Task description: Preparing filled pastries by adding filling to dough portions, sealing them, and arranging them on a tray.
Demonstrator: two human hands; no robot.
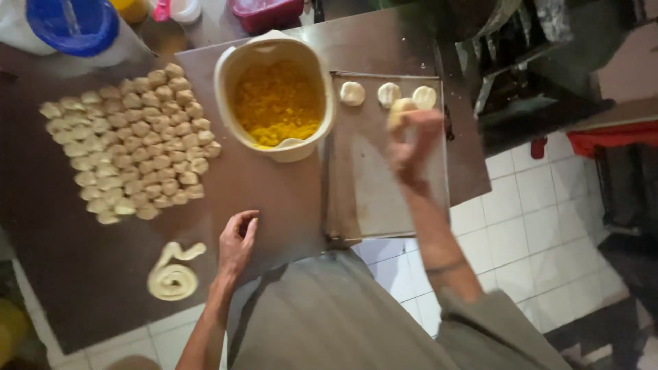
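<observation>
Over the metal baking tray's [384,199] far edge | my right hand [411,140] pinches a pale round dough ball [401,106] beside three laid pieces | left hand [238,241] rests loosely curled, empty, near the table's near edge.

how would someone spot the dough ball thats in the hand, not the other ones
Start at the metal tray right of the yellow-filled bowl. Three pale balls lie along its far edge. The fourth ball sits just nearer, and it alone is gripped by the right hand.
</observation>
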